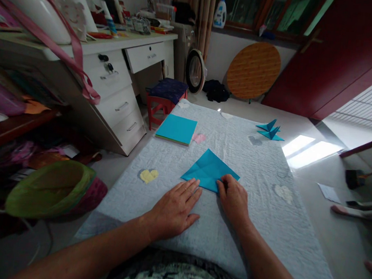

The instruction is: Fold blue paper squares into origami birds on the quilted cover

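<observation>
A blue sheet of origami paper (204, 168), folded into a triangle with crease lines across it, lies on the cloth-covered table in front of me. My left hand (176, 204) rests flat, fingers stretched out, with its fingertips at the paper's near left edge. At the near right edge, my right hand (233, 196) pinches the paper between thumb and curled fingers. Beyond it, to the left, sits a stack of square paper (177, 129) with a blue sheet on top. Folded blue paper pieces (270, 130) with pointed wings stand near the far right corner.
A pale quilted cloth (142, 213) with heart patches covers the table. To the left are a white desk (115, 94) with drawers and a lined waste bin (51, 189). A stool (166, 93) stands beyond the far left corner, near an open washing machine (195, 70).
</observation>
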The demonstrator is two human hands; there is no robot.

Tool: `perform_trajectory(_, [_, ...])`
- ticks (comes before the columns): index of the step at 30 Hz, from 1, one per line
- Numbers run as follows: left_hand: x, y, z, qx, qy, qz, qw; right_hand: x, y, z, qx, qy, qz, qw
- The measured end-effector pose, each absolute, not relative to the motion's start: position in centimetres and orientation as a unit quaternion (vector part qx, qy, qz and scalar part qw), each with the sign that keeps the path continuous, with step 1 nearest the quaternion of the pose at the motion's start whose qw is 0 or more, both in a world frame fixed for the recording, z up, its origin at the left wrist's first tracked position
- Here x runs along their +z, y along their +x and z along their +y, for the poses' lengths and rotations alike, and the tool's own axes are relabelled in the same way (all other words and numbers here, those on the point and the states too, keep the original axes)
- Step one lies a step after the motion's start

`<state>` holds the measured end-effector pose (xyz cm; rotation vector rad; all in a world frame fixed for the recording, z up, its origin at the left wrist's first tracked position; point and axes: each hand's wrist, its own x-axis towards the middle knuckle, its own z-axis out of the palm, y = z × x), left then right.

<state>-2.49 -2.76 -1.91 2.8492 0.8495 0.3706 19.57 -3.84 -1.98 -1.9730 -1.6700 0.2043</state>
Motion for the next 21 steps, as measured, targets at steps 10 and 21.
perform_trajectory(10, [-1.8,-2.3,-2.7,0.100,0.952,0.286,0.050,-1.7,19.6,-3.9,0.100,-0.736,-0.601,0.296])
perform_trajectory(21, [-1.3,-0.5,-2.4,0.076,0.944,0.319,0.032,-1.3,19.6,-4.1,0.138,-0.752,-0.552,0.332])
